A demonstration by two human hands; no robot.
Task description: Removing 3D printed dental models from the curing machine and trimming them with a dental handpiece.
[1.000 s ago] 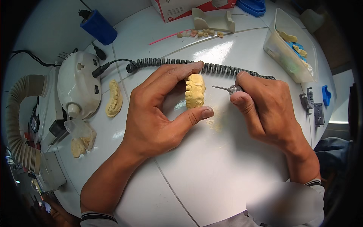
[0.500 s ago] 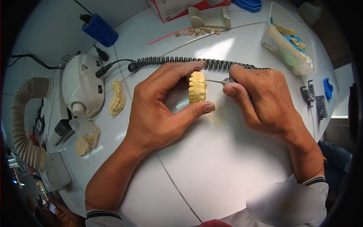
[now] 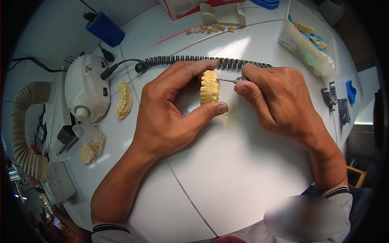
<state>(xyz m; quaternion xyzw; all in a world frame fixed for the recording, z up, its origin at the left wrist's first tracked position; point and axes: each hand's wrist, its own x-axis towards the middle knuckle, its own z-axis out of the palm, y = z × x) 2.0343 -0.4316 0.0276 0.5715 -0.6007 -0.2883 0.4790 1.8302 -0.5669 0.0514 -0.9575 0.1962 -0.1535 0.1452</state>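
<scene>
A yellow plaster dental model (image 3: 209, 90) stands on end between the thumb and fingers of my left hand (image 3: 166, 109), its row of teeth facing left. My right hand (image 3: 279, 95) grips a dental handpiece (image 3: 240, 79), mostly hidden in the fist. From its metal nose a thin bur (image 3: 226, 80) points left, its tip at the right side of the model near the upper part. Whether the bur is spinning cannot be seen. Behind both hands runs a coiled black cord (image 3: 178, 60). Pale yellow dust (image 3: 229, 121) lies on the white tabletop below the model.
At left stand a white control unit (image 3: 87, 89), a ribbed hose (image 3: 24, 129), another dental model (image 3: 123, 100) and a bag with plaster pieces (image 3: 91, 141). Tooth pieces (image 3: 210, 29) lie at the back. A clear bin (image 3: 306, 52) and grey printed parts (image 3: 343, 111) are at right.
My right hand and the bur have shifted slightly left, bringing the tip onto the model's side. The whole view has shifted a little; my left hand keeps its hold.
</scene>
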